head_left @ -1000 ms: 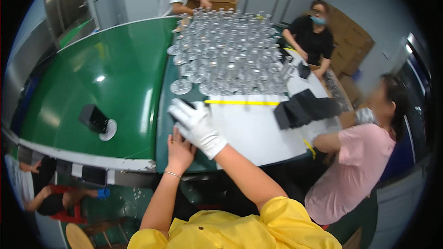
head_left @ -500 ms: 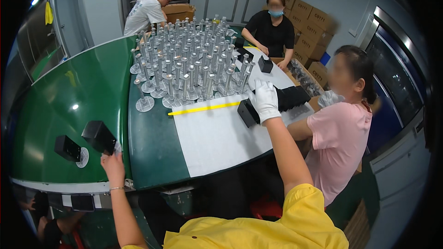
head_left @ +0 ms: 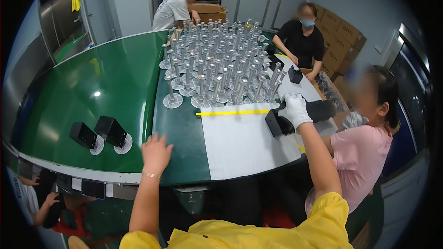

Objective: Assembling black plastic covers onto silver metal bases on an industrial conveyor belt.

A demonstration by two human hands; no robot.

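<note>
My right hand (head_left: 295, 109), in a white glove, grips a black box (head_left: 276, 123) at the right edge of the white sheet (head_left: 240, 147). More black boxes (head_left: 323, 109) lie just beyond it. My bare left hand (head_left: 156, 152) rests with fingers spread on the near edge of the green table (head_left: 177, 133) and holds nothing. To its left, two black boxes (head_left: 110, 130) (head_left: 83, 134) stand on round discs on the green belt (head_left: 92, 83).
Several metal posts on round bases (head_left: 217, 64) crowd the far table behind a yellow strip (head_left: 233, 112). A person in pink (head_left: 364, 147) stands close on my right. Two more people (head_left: 177, 7) (head_left: 302, 37) work at the far side. Cardboard boxes (head_left: 339, 27) are stacked behind.
My left hand has let go of a black box on the green belt and drawn back to the table's near edge. My right hand stays on the black box at the right.
</note>
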